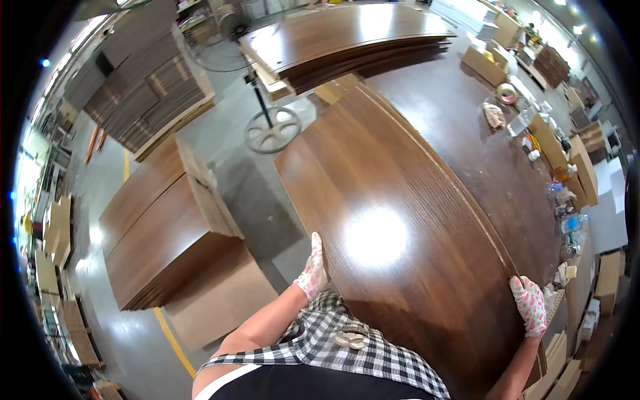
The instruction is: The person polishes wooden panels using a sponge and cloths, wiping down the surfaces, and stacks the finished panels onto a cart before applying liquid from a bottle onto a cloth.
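A large brown wood-grain panel (393, 180) with a glossy top lies in front of me, a bright light reflecting on it. My left hand (315, 270), in a white glove with a pink pattern, grips its left edge; the thumb shows and the other fingers are hidden below. On the opposite edge, my right hand (531, 308) in a matching glove has its fingers curled over the rim. A second panel edge shows along the right side, under or beside the top one. The near end reaches my checkered apron (360, 353).
A dark work table (467, 127) extends right, with tape (507, 93), bottles and boxes along its far side. Stacked panels (347, 37) stand ahead. More panels (157, 227) sit on the left, near a fan stand (272, 129) and a tall cardboard stack (143, 87).
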